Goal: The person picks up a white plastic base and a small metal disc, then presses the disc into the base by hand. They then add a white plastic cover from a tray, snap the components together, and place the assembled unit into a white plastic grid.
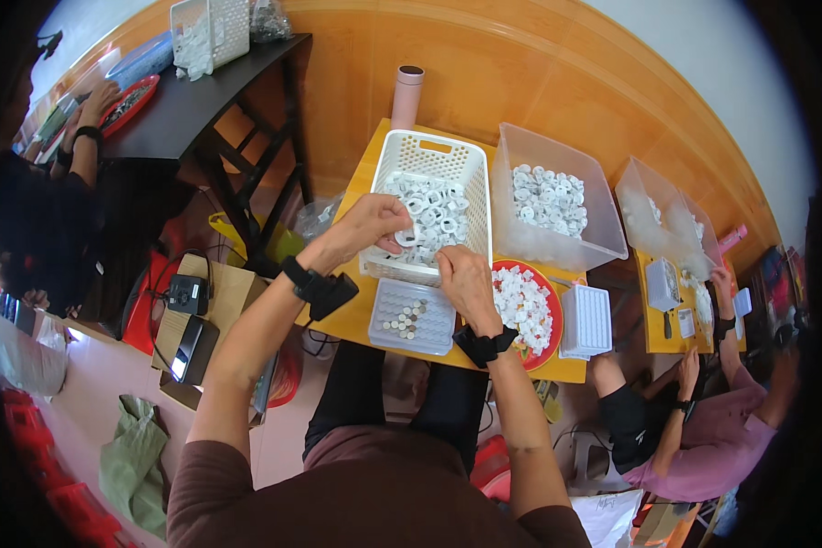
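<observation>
My left hand (374, 224) pinches a small white round plastic part (408, 238) over the near left of a white perforated basket (480, 183). Many similar white parts (438, 203) with dark spots lie in the basket. At the basket's near right edge, my right hand (468, 281) has its fingers drawn together; whatever they hold is hidden. Just below the hands is a shallow translucent tray (434, 338) with several small round silvery pieces (404, 321) in it. Beside my right wrist stands a red plate (557, 315) heaped with small white pieces (521, 306).
A clear bin (603, 233) of white parts stands right of the basket, with a white ribbed box (586, 321) nearer. Behind the basket is a pink bottle (408, 96). Co-workers sit at a black table (169, 119) on the left and a small yellow table (659, 336) on the right.
</observation>
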Demonstrator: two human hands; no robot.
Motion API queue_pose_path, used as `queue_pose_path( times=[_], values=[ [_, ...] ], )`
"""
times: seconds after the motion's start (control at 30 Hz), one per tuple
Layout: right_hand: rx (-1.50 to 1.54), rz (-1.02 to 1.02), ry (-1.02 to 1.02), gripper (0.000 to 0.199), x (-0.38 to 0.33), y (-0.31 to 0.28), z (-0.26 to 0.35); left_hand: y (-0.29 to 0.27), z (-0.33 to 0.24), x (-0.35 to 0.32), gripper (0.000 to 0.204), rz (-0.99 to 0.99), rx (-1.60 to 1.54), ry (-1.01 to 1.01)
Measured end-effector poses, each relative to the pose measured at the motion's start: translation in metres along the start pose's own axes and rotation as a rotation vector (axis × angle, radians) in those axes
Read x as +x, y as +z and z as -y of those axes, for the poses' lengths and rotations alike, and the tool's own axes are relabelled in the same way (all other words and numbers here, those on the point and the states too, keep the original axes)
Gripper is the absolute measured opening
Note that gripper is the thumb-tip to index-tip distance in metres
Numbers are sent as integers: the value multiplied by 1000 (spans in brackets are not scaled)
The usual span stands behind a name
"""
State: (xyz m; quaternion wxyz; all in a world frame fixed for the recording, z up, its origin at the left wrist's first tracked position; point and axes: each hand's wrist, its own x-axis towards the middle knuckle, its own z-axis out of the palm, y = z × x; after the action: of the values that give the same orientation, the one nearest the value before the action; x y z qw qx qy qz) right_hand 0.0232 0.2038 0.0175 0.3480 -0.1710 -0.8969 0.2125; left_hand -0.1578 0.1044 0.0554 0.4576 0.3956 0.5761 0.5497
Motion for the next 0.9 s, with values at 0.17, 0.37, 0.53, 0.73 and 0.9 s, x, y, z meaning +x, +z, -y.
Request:
queue_pose_path(
  times=[0.17, 0.37, 0.53, 0.73, 0.9],
  values=[
    [67, -40, 31, 10, -2, -2, 0, 17, -5, -48, 16, -15, -222, -88],
    [456, -134, 227, 12, -31, -16, 49, 27, 5, -76, 14, -32, -197, -58],
    [912, 53, 467, 19, -47, -9, 72, 35, 15, -79, 14, 88, -102, 32],
    [1122, -21, 630, 15, -56, -16, 71, 55, 14, -92, 21, 0, -219, 86],
    [1323, 4, 827, 14, -77, -23, 84, 75, 42, -123, 29, -48, -466, 37]
  ],
)
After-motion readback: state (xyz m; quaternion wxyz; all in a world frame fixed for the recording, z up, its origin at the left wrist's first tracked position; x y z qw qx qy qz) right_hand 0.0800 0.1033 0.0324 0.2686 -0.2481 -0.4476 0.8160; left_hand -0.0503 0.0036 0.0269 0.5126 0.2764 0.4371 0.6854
